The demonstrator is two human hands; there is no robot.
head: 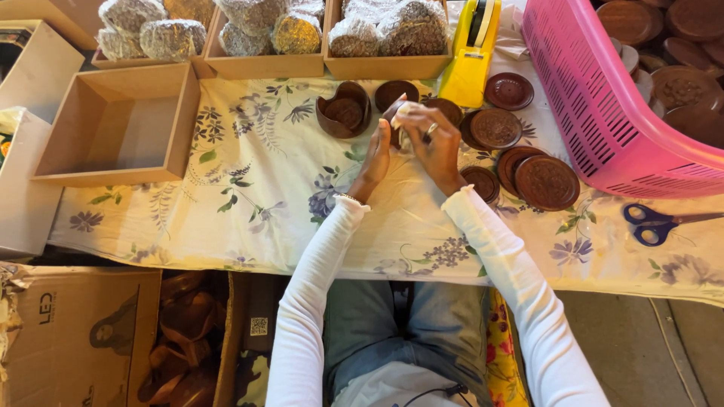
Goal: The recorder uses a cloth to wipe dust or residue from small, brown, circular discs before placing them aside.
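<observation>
A small dark wooden piece (pixel 397 120) with a scrap of white wrap on top is being held between both hands above the middle of the flowered table (pixel 249 218), near its far edge. It is being pinched by the right hand (pixel 436 143) with curled fingers, while the left hand (pixel 376 154) is being pressed flat against its side. A steady hold is best kept there, just clear of the wooden bowl (pixel 344 110) and the round lids (pixel 547 182) lying towards the pink basket (pixel 603 113).

Bright even overhead light, soft shadows, sharp focus, slight wide-angle bending
</observation>
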